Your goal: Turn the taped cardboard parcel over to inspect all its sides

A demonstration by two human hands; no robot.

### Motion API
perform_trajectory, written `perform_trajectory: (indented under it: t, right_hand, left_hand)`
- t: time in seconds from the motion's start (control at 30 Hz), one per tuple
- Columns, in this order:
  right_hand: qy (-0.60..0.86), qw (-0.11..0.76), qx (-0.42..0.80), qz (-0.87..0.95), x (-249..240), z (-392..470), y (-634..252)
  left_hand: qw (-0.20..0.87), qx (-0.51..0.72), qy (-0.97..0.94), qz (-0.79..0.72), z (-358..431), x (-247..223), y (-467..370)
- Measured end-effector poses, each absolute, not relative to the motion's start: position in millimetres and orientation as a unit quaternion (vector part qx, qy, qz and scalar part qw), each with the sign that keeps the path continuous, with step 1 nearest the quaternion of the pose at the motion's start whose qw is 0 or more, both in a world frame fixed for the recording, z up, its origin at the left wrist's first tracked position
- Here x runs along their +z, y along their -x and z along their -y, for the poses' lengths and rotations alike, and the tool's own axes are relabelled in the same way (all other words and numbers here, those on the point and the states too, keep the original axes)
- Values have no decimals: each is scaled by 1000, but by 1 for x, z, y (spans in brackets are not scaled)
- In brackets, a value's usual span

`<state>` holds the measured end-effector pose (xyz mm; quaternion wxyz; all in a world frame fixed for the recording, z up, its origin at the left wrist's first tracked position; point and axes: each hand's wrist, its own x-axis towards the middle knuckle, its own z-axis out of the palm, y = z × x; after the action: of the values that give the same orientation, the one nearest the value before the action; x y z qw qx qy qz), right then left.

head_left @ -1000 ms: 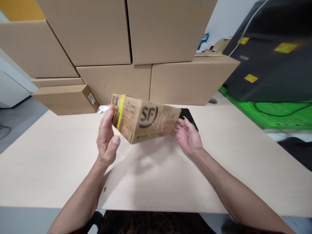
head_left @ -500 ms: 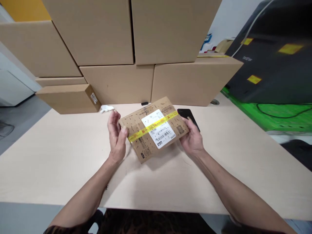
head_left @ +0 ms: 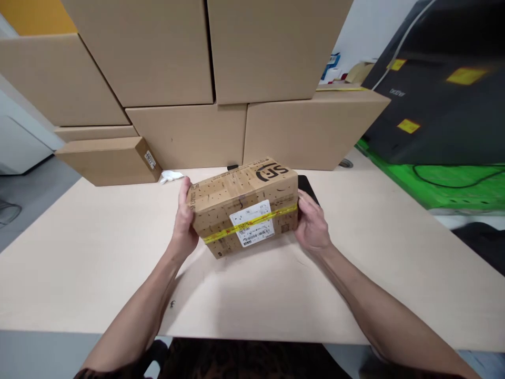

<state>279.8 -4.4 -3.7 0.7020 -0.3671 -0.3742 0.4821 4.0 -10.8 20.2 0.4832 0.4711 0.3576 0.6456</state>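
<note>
Between my two hands is a brown cardboard box (head_left: 213,223), tilted over the table. A white shipping label (head_left: 260,210) sits on the side facing me, with a strip of yellow tape running across it. Large black "SF" lettering marks another face, turned up and away. My left hand (head_left: 184,223) grips the left end, thumb and palm against the cardboard. At the opposite end my right hand (head_left: 312,221) is closed on the box, some fingers hidden behind it. A black phone (head_left: 307,188) lies partly covered behind the box, near my right hand.
Large stacked cartons (head_left: 189,137) line the back of the pale table (head_left: 98,263). A flat carton (head_left: 106,158) stands at the left beside a crumpled white tissue (head_left: 171,176). A dark machine (head_left: 426,95) on a green base (head_left: 453,184) is at the right.
The box has been rotated in my hands: the labelled face now tips toward me and the "SF" face has come into view. My left fingers have moved round its end.
</note>
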Motion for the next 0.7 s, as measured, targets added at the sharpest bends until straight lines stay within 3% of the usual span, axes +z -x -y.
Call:
perform_trajectory:
  t: [0.1, 0.17, 0.33, 0.43, 0.6, 0.7]
  right_hand:
    - [383, 709, 469, 362, -10, 1, -279]
    - [374, 715, 462, 367, -13, 0, -279]
    - [366, 707, 508, 328, -14, 0, -272]
    - [374, 681, 551, 307, -14, 0, -270]
    - [378, 698, 551, 259, -13, -4, -277]
    - [362, 696, 563, 259, -13, -9, -284]
  left_hand:
    - [506, 610, -502, -346, 9, 16, -1]
    - [463, 614, -547, -332, 9, 14, 1]
    - [175, 599, -750, -219, 5, 14, 6]
    - [91, 551, -809, -183, 2, 16, 9]
    - [84, 507, -836, -193, 5, 12, 8]
    - [167, 509, -813, -230, 11, 8, 4]
